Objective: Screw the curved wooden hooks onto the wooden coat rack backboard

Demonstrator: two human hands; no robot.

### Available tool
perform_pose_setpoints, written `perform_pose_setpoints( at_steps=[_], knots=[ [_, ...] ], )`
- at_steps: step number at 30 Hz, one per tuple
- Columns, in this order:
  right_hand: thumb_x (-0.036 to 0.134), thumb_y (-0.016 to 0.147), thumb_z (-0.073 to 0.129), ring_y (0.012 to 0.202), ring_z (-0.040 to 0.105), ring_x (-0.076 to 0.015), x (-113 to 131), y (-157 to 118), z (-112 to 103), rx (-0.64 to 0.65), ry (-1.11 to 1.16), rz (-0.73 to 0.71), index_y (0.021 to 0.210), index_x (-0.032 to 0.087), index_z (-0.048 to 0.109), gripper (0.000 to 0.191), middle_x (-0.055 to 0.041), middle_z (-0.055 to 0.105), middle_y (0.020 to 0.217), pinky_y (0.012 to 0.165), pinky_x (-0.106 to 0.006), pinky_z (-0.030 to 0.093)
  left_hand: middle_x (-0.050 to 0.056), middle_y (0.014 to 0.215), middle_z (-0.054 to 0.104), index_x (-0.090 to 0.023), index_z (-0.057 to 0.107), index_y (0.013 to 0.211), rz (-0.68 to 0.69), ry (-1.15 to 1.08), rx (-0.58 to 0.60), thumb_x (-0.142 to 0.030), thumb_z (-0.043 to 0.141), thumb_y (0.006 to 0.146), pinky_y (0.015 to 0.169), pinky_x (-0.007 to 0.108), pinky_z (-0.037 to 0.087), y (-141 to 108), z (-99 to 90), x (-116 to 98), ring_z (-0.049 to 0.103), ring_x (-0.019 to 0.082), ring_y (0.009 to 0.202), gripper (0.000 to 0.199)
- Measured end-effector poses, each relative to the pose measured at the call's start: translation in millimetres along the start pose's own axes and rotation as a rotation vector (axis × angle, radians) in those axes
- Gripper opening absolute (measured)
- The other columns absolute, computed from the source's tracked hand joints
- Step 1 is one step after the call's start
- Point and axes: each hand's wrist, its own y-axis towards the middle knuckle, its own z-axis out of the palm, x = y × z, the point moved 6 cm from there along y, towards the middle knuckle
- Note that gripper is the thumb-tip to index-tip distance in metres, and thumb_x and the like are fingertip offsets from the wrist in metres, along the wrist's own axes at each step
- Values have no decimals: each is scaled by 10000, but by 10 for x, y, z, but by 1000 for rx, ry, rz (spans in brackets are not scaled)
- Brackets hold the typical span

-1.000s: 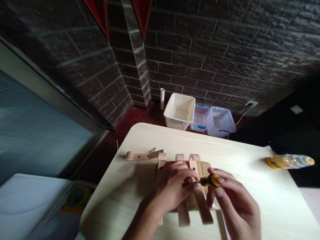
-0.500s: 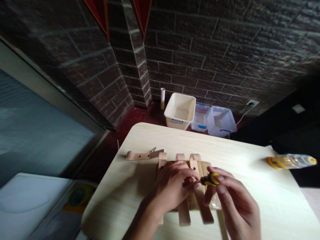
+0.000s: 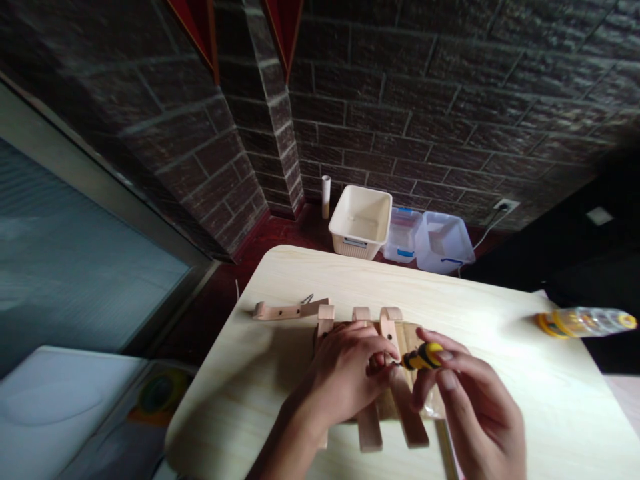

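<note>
Right hand (image 3: 487, 407): fingers closed around stubby yellow-and-black screwdriver (image 3: 423, 357). Left hand (image 3: 345, 363) just left, fingers bunched by the driver's tip; from here can't tell what they pinch. Pinkish-tan flat wooden strip with hooked end (image 3: 411, 423) runs beneath left fingertips, over brown slab (image 3: 387, 405). I'd keep strip pinned, driver straight, pressure light. Beyond left fingers: pale wood-grain bench (image 3: 500, 313).

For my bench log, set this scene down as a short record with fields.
Left hand: on the wooden strips
Right hand: holding a yellow-and-black screwdriver, its tip near the left fingertips
Loose piece: curled strip, left of the others
Table, right side: clear-and-yellow container
Beyond table: cream bin, two clear boxes
</note>
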Motion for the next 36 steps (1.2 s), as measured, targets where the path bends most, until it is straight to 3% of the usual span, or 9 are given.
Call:
perform_pose_setpoints(
  at_steps=[10, 17, 23, 27, 31, 34, 36],
  knots=[
    [126, 938, 646, 1143, 694, -278, -53, -24, -21, 8, 57, 37, 1134, 310, 735, 283, -95, 672, 1313, 606, -282, 630, -25, 838, 707, -267, 720, 868, 23, 36, -31, -40, 569, 745, 757, 304, 421, -8, 16, 17, 610, 180, 850, 299],
    [143, 940, 651, 1287, 611, -293, -30, -20, -19, -31, 15, 28, 1165, 315, 730, 294, -88, 674, 1287, 691, -300, 635, -27, 850, 710, -266, 718, 824, 21, -4, -35, -67, 578, 760, 779, 313, 424, -8, 10, 20, 616, 179, 866, 251],
    [142, 980, 592, 1264, 639, -256, -13, -10, -25, -27, -51, 8, 1185, 304, 729, 295, -67, 707, 1305, 1015, -429, 570, -31, 864, 713, -272, 721, 827, 20, -10, -41, -66, 586, 765, 793, 314, 421, -9, 2, 3, 613, 176, 871, 254],
    [122, 953, 628, 1235, 652, -270, -47, -22, -44, -49, -1, 15, 1160, 299, 733, 292, -79, 704, 1284, 824, -355, 639, -41, 858, 709, -283, 733, 864, 25, -26, -47, -57, 610, 750, 803, 307, 422, -15, 8, 17, 609, 172, 872, 282],
    [108, 937, 643, 1186, 677, -279, -60, -30, -23, -21, 65, 34, 1145, 301, 730, 296, -88, 667, 1308, 625, -279, 625, -41, 843, 700, -294, 747, 886, 26, -26, -32, -97, 677, 758, 785, 301, 419, -19, 22, 36, 604, 177, 869, 245],
    [114, 938, 646, 1160, 691, -261, -54, -25, -12, -18, 60, 38, 1140, 305, 726, 289, -78, 662, 1323, 666, -285, 630, -40, 841, 699, -298, 752, 878, 24, -14, -30, -117, 714, 761, 769, 299, 412, -19, 35, 53, 601, 178, 862, 219],
    [120, 953, 632, 1170, 686, -248, -43, -18, -9, -18, 32, 21, 1148, 302, 723, 282, -74, 672, 1328, 817, -339, 634, -36, 846, 701, -298, 756, 883, 29, -13, -38, -127, 725, 770, 773, 301, 410, -19, 40, 60, 602, 177, 860, 207]
  ],
)
